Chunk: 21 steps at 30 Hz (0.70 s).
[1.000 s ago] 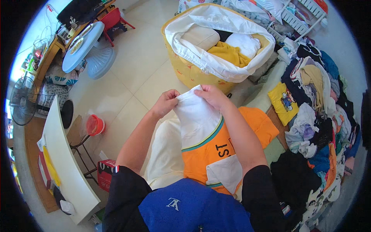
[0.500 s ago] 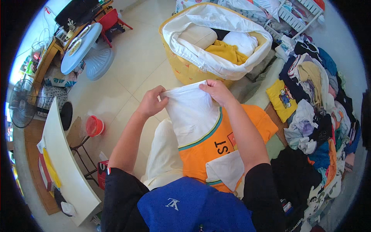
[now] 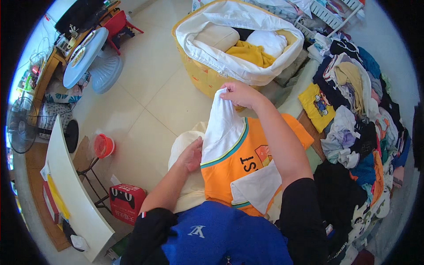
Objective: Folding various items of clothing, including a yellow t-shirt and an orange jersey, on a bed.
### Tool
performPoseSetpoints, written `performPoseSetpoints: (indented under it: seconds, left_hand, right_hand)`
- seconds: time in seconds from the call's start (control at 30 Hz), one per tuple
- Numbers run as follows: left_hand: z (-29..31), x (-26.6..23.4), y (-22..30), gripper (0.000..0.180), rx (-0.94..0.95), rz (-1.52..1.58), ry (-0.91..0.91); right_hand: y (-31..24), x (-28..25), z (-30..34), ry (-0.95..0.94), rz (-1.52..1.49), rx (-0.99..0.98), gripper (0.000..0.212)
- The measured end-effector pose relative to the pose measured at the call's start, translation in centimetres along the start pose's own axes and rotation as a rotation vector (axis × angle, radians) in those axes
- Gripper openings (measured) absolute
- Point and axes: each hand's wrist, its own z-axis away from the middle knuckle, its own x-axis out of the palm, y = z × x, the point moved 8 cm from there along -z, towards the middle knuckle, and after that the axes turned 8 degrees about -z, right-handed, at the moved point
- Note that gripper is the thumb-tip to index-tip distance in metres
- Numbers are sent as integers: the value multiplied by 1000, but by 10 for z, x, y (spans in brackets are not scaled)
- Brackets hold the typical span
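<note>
An orange and white shirt (image 3: 238, 163) with a teal stripe lies over my lap. My right hand (image 3: 240, 93) pinches the top of its white upper part and holds it up, just in front of the yellow laundry basket (image 3: 198, 75). My left hand (image 3: 192, 154) rests lower down against the shirt's left edge, fingers curled on the cloth, beside a cream garment (image 3: 185, 185) underneath. A blue garment (image 3: 216, 238) covers the near part of my lap.
The basket holds white, cream and yellow clothes (image 3: 249, 51). A heap of mixed clothes (image 3: 362, 115) runs along the right. On the tiled floor at left stand a fan (image 3: 26, 130), a red bucket (image 3: 104, 145), a red box (image 3: 126, 198) and a white board (image 3: 70, 190).
My left hand has let go of the shirt's top edge and dropped down to its left side. My right hand still holds the top, now a little higher.
</note>
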Motion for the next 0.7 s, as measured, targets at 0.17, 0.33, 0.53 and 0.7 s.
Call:
performPoseSetpoints:
  seconds: [0.17, 0.33, 0.53, 0.7]
  left_hand:
    - [15, 23, 11, 44, -198, 347, 15]
    - [25, 19, 67, 36, 141, -129, 231]
    - [95, 95, 131, 25, 640, -1065, 410]
    - [140, 176, 80, 36, 1117, -1199, -260]
  right_hand:
    - [-1, -4, 8, -39, -84, 57, 14]
    - [-13, -15, 30, 3, -166, 84, 13]
    - [-9, -60, 127, 137, -170, -154, 5]
    - [19, -69, 260, 239, -145, -245, 12]
